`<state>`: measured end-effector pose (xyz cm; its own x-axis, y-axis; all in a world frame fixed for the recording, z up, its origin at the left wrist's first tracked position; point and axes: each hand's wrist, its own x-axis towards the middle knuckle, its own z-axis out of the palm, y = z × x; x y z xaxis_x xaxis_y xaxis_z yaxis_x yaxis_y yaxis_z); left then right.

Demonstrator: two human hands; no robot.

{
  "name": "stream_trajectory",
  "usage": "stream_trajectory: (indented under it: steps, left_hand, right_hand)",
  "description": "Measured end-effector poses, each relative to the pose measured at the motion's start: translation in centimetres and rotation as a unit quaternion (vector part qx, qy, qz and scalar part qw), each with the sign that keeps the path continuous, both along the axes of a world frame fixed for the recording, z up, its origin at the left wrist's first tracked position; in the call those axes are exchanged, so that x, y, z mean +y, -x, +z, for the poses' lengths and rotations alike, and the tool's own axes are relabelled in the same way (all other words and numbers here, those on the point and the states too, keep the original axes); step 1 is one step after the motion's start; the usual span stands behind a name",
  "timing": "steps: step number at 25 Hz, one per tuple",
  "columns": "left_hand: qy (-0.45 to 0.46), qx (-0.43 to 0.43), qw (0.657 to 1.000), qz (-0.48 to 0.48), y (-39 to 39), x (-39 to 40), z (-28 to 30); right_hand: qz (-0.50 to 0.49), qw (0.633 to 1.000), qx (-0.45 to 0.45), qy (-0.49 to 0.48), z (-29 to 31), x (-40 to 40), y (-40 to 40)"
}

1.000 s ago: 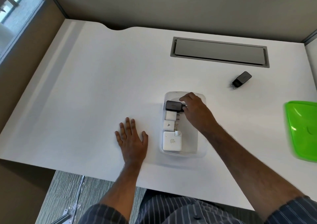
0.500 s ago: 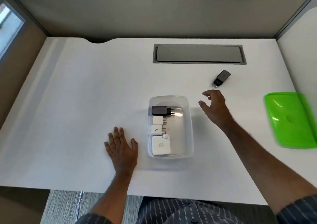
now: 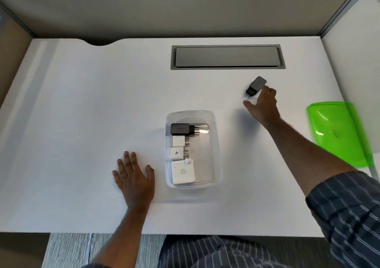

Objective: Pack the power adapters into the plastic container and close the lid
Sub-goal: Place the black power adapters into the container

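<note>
A clear plastic container [image 3: 213, 144] stands mid-desk. Along its left side lie a black adapter [image 3: 181, 129], two small white adapters [image 3: 178, 147] and a large white adapter [image 3: 182, 172]. A second black adapter [image 3: 256, 85] lies on the desk to the far right of the container. My right hand [image 3: 262, 106] reaches over to it with fingers spread, fingertips at its near edge, nothing gripped. My left hand [image 3: 134, 178] rests flat on the desk just left of the container. The green lid [image 3: 339, 136] lies at the right desk edge.
A grey cable hatch [image 3: 227, 57] is set into the white desk [image 3: 82, 103] behind the container. Partition walls enclose the desk at the back and both sides. The near desk edge runs above my lap.
My right hand let go of the black adapter in the container and travelled up and right to the loose black adapter. The left hand stayed flat.
</note>
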<state>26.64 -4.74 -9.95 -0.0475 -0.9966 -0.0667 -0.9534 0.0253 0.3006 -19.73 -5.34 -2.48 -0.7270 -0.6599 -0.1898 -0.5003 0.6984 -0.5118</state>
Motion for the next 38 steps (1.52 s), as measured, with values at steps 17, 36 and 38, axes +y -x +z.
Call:
stream_trajectory:
  steps: [17,36,38]
  left_hand:
    - [0.0,-0.008,1.0,0.005,0.1,-0.1,-0.2]
    - [-0.001,0.001,1.0,0.004,0.0,0.0,-0.1]
    - [-0.003,0.002,1.0,0.004,0.1,0.0,-0.1]
  right_hand:
    - [0.011,0.997,0.009,-0.071,-0.9,-5.7,4.1]
    - [0.163,0.986,-0.001,0.017,2.5,2.1,-4.9]
    - [0.177,0.984,0.005,0.032,4.0,3.3,-6.4]
